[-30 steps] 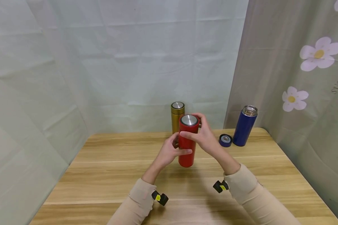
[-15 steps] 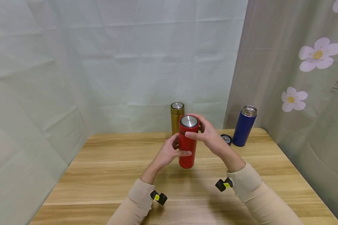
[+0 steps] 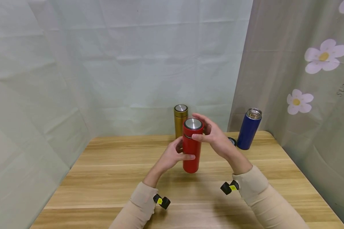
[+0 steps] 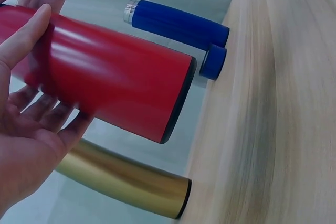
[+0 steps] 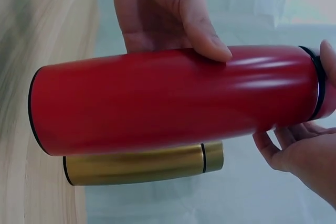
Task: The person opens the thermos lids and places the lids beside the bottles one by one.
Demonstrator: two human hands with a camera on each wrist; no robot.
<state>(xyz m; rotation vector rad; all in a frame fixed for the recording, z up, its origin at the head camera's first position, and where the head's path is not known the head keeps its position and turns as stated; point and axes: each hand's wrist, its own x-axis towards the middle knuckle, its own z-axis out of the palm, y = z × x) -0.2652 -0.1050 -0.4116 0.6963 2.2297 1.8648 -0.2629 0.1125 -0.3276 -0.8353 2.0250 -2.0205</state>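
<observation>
A red thermos flask (image 3: 190, 163) is held upright in the air above the table. My left hand (image 3: 169, 156) grips its body, thumb across the front; in the left wrist view the fingers curl beneath the body. Higher up, my right hand (image 3: 218, 140) holds the red lid (image 3: 193, 124) with its silver top, the thumb low on the near side and the other fingers round the far side. A dark seam with a bright line shows between lid and body. In the right wrist view the black ring (image 5: 318, 82) marks that seam, and the lid is partly cut off.
Behind the red flask stands a gold thermos flask (image 3: 180, 125), lid on. At the back right a blue flask (image 3: 248, 132) stands open-mouthed, its blue lid (image 4: 213, 62) beside it on the wooden table (image 3: 103, 178). Curtains hang close behind and at the sides.
My right hand has turned slightly to the right around the lid, its thumb shifting right. The seam beneath the lid shows more. My left hand and the flask have stayed nearly still.
</observation>
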